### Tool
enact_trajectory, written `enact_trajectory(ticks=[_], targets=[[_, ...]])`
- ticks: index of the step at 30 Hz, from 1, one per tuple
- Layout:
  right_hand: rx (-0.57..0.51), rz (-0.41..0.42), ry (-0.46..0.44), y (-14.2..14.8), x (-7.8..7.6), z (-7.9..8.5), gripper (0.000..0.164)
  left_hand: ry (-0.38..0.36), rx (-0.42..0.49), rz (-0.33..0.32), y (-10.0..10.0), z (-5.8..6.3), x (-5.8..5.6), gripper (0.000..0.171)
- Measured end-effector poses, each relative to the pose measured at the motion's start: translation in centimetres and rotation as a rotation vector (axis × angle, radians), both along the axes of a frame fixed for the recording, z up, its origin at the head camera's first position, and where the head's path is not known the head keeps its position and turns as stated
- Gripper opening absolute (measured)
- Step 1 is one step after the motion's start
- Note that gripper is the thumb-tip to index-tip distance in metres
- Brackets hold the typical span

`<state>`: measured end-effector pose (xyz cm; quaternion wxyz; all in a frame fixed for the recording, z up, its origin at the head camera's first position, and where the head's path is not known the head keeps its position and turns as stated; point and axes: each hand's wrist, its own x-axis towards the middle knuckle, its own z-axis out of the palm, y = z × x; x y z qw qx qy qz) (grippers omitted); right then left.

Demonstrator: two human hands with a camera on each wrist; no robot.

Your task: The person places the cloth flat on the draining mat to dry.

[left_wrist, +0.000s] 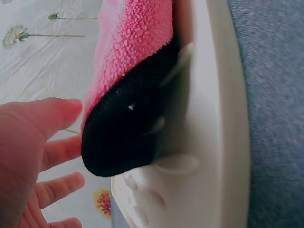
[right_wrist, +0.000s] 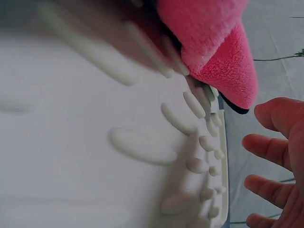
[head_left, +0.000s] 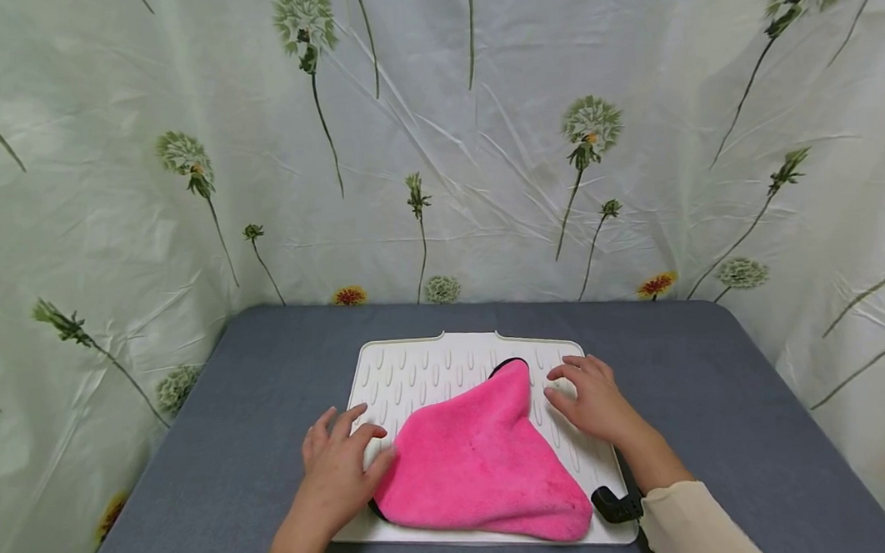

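A bright pink plush cloth (head_left: 482, 466) with a dark edge lies loosely bunched on a white ridged tray (head_left: 403, 379). My left hand (head_left: 340, 466) hovers at the cloth's left side, fingers spread, thumb right at its edge. In the left wrist view the cloth's dark underside (left_wrist: 128, 114) curls up off the tray, close to the thumb. My right hand (head_left: 587, 394) is over the tray's right side, fingers loosely bent and apart, near the cloth's far corner (right_wrist: 232, 80). Neither hand grips anything.
The tray rests on a grey fabric-covered table (head_left: 282, 360). Behind and beside it hangs a pale curtain (head_left: 483, 182) printed with dandelions. A black strap piece (head_left: 618, 504) is at my right wrist, over the tray's near right corner.
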<state>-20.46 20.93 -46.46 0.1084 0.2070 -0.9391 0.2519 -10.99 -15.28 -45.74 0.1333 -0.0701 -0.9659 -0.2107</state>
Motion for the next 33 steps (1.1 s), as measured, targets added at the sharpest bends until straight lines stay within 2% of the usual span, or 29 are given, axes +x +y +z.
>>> enact_trajectory(ticks=[6, 10, 16, 22, 27, 33], targets=[[0.011, 0.017, -0.04, -0.6, -1.6, 0.3, 0.025, -0.049, -0.021, 0.023, 0.4, 0.3, -0.2, 0.017], [0.019, 0.015, -0.071, -1.1, -2.3, 0.6, 0.028, -0.105, -0.032, 0.044, 0.5, 0.3, -0.2, 0.015], [0.031, 0.021, -0.152, -2.0, -3.1, 0.6, 0.03, -0.138, -0.033, 0.068, 0.4, 0.2, 0.2, 0.013], [0.009, 0.027, -0.14, -2.7, -3.2, 0.4, 0.026, -0.168, -0.026, 0.077, 0.4, 0.1, 0.3, 0.009], [-0.017, 0.018, -0.132, -2.9, -3.3, 0.3, 0.015, -0.163, -0.031, 0.06, 0.3, -0.1, 0.3, 0.012], [-0.032, 0.038, -0.102, -2.9, -3.5, 0.5, 0.013, -0.1, -0.015, 0.045, 0.1, -0.1, 0.2, 0.017]])
